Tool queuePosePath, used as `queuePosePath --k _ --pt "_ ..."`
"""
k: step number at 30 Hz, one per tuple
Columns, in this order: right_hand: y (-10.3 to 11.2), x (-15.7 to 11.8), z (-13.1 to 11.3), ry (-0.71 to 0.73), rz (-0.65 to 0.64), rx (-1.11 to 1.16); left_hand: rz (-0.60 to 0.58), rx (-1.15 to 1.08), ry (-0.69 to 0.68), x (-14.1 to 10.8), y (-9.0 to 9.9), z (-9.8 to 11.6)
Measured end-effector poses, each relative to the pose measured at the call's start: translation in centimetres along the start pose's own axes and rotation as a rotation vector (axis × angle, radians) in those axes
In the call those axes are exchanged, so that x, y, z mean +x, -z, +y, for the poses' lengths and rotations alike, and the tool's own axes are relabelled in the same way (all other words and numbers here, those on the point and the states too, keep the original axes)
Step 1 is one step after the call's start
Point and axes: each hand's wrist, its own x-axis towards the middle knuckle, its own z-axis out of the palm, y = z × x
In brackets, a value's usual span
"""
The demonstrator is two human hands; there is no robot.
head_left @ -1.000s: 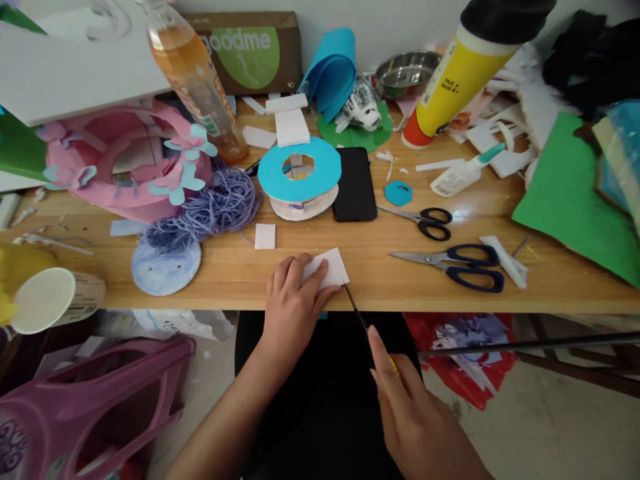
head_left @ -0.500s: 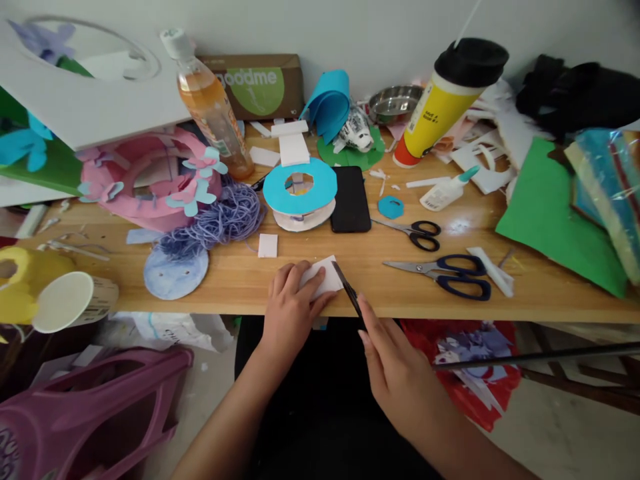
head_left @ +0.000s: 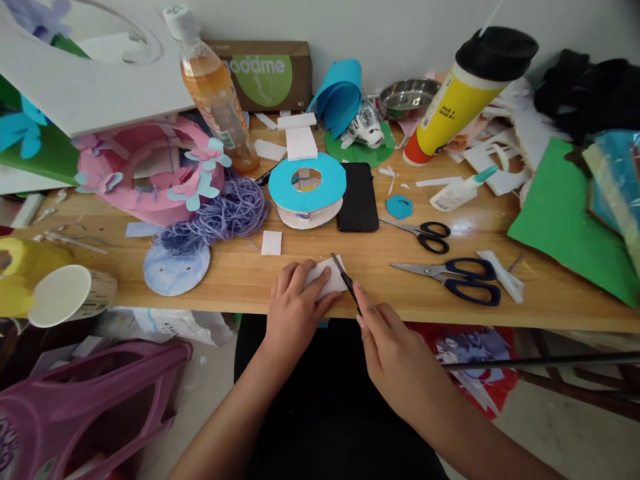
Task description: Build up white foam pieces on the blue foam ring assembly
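Near the table's front edge, my left hand (head_left: pixel 295 300) holds a small white card (head_left: pixel 334 279) against the wood, with fingers over its top and the thumb at the near side. My right hand (head_left: pixel 390 340) is closed around a craft knife (head_left: pixel 347 280). The knife's blade lies across the card's right part, pointing away from me. Just beyond my left hand lies a small white square (head_left: pixel 271 243). Farther back stands a spool-like paper piece with a blue ring top (head_left: pixel 330 190).
Dark-blue scissors (head_left: pixel 450 275), black scissors (head_left: pixel 425 231), a glue bottle (head_left: pixel 460 193) and a phone (head_left: pixel 359 200) lie to the right. Purple yarn (head_left: pixel 225 213) and a pale blue disc (head_left: pixel 177 267) are left. A drink bottle (head_left: pixel 217 100) and yellow cup (head_left: pixel 455 110) stand behind.
The view has shifted slightly, so most table items sit a little farther right or higher. The knife blade has moved onto the card from its right edge. Both hands keep their hold.
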Motion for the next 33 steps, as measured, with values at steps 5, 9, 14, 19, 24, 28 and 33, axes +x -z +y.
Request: queuePosePath --k 5,9,14,19,24,28,33 --pt "0.3 -0.2 -0.1 0.015 0.008 -0.027 0.007 0.036 0.005 0.0 -0.1 0.1" --pt "0.3 -0.6 -0.1 0.014 0.001 -0.033 -0.001 0.048 0.001 -0.1 -0.1 0.1" --pt "0.3 -1.0 -0.3 0.005 -0.011 -0.040 -0.004 0.040 0.003 -0.1 0.0 0.2" --pt "0.1 -1.8 -0.5 -0.001 -0.023 -0.065 -0.002 0.038 0.013 -0.2 -0.1 0.2" --pt "-0.3 -2.8 -0.4 0.011 -0.020 -0.121 -0.001 0.040 0.010 -0.2 -0.1 0.2" --pt "-0.3 -3.8 -0.4 0.025 -0.007 -0.156 0.007 0.035 0.009 -0.1 0.0 0.3" --pt "-0.4 -5.7 -0.3 0.022 0.013 -0.173 0.002 0.038 -0.008 0.0 -0.1 0.2"
